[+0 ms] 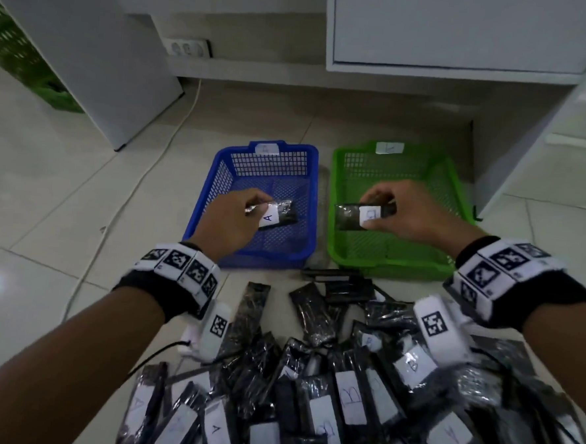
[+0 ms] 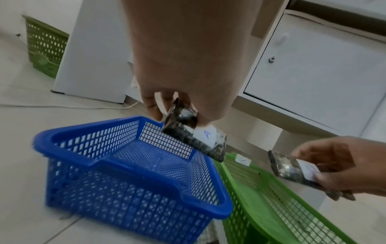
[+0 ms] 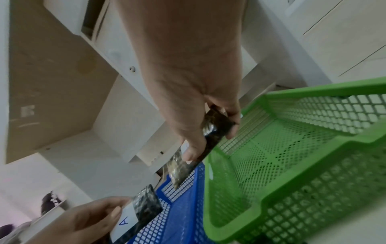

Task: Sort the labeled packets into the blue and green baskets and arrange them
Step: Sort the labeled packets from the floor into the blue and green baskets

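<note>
I'm working on the floor of what looks like an office or storeroom: pale glossy tiles, plain white cabinets with a small keyed lock on 1 door, a white wall socket strip with a cable trailing across the tiles, and a spare green crate tucked beside a cabinet.

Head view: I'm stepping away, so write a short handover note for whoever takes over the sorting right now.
Left hand grips a packet labelled A above the blue basket.
Right hand grips a second packet, its label unclear, above the green basket.
Done: nothing visibly lies in either basket yet.
Left: release both packets, then sort the pile of packets on the floor by label and arrange them.
</note>
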{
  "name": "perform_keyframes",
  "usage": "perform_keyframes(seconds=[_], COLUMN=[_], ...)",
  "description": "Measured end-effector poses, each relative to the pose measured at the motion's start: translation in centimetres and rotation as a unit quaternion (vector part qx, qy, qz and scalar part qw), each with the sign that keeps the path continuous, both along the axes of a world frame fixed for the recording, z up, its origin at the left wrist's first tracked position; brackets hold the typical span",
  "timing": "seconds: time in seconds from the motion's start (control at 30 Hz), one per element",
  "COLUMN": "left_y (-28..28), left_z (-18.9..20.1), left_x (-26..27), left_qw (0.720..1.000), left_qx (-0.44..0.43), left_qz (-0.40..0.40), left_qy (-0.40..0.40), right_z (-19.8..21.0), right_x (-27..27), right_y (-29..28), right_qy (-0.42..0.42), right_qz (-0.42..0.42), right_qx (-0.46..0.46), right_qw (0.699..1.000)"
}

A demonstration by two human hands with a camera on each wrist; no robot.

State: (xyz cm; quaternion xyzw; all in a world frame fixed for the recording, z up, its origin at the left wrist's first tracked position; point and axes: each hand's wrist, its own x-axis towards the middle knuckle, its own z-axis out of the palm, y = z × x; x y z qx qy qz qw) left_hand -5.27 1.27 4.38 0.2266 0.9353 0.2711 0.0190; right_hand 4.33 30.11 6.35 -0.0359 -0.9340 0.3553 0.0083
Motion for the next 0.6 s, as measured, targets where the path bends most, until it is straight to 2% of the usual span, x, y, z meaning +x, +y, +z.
perform_keyframes(seconds=[0.2, 0.33, 0.43, 0.53, 0.6], left_y=[1.8, 2.5, 3.1, 3.9, 4.6], left_z=[-3.9, -5.9, -5.6, -4.4, -3.7], left_x=[-3.3, -3.2, -1.2, 2.3, 4.7], left_qw=[0.997, 0.994, 0.996, 0.989, 0.984], left_qx=[-0.063, -0.076, -0.069, -0.075, -0.054], left_qz=[0.01, 0.054, 0.057, -0.011, -0.09], left_qy=[-0.039, -0.058, 0.014, 0.128, 0.14], right_z=[-3.8, -6.6, -7.8, -7.1, -6.1], right_x=[-1.2, -1.1, -0.4, 0.8, 1.8], right_y=[3.4, 4.0, 4.1, 3.8, 3.3], right_qy=[-0.007, -0.003, -0.023, -0.027, -0.016], right_qz=[-0.068, -0.16, -0.143, -0.114, -0.066], right_qx=[0.049, 0.038, 0.054, 0.06, 0.066], right_qw=[0.996, 0.986, 0.988, 0.991, 0.995])
